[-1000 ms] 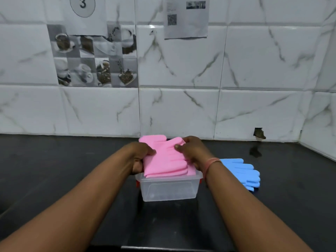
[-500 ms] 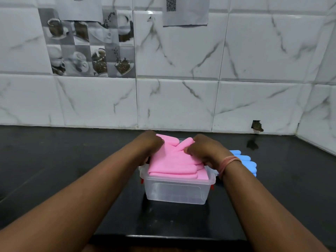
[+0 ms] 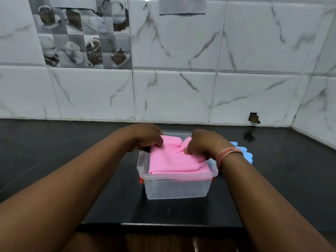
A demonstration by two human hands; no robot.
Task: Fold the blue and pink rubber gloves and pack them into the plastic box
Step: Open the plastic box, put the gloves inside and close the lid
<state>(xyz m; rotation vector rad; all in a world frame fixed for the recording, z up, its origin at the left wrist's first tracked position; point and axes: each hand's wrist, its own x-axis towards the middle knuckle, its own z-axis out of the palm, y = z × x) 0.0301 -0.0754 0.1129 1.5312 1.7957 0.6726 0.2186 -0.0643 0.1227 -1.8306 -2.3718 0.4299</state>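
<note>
Head view, only one. Count: one clear rectangular plastic box (image 3: 177,186) with orange clips at its sides, one folded stack of pink rubber gloves (image 3: 174,160) (layers visible, exact glove count can't tell), one pile of blue rubber gloves (image 3: 244,152), two hands.

Left hand (image 3: 145,136) pinches the far-left corner of the pink gloves; right hand (image 3: 203,142) pinches the far-right edge, a pink band on that wrist. Hands apart, the stack between them. The pink gloves sit in the mouth of the box, top layers above the rim, lower half of the box see-through and unfilled.

Versus 0.5 s ago: the stack has sunk lower into the box, the hands have dropped closer to the rim, and the camera has tilted down and nearer.

Blue gloves lie on the black stone counter (image 3: 54,151) just right of the right wrist, partly hidden by it, touching or nearly touching the box side; can't tell which.

Edges: counter front edge is below the forearms, white marble-tile wall (image 3: 181,97) beyond the hands. Open counter left of the left hand and right of the blue gloves.
</note>
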